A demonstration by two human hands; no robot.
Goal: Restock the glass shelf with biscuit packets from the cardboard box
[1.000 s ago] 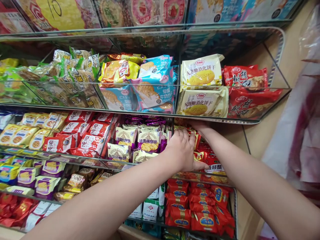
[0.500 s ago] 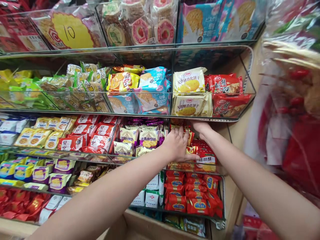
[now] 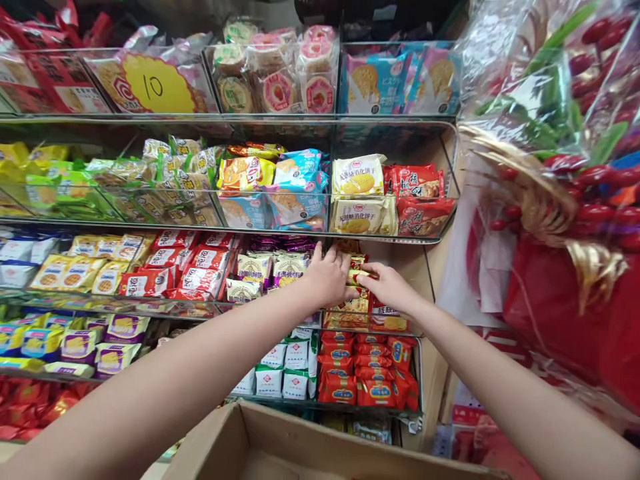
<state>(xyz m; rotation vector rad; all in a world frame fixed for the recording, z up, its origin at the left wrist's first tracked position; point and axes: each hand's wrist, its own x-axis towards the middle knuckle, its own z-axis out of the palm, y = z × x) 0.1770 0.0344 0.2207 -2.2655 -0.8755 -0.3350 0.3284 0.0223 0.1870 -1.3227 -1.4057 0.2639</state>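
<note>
My left hand [image 3: 331,275] lies over the snack packets in the right compartment of the third shelf, its fingers spread and pointing up. Close to its thumb, my right hand [image 3: 384,285] pinches a small yellow packet [image 3: 356,275]. Below both hands are yellow-and-red packets [image 3: 350,312] and red packets [image 3: 389,319] behind the clear shelf front. Cream and purple packets [image 3: 255,267] stand just left of my left hand.
An open cardboard box [image 3: 280,440] is at the bottom centre. Above the hands runs a clear shelf edge [image 3: 380,238]. Red packets [image 3: 375,392] fill the shelf below. Wrapped decorations with red berries [image 3: 595,177] hang at the right.
The view has shifted, showing more of the box. My right hand has come out from under the upper shelf and now pinches a yellow packet. My left hand has moved up and left.
</note>
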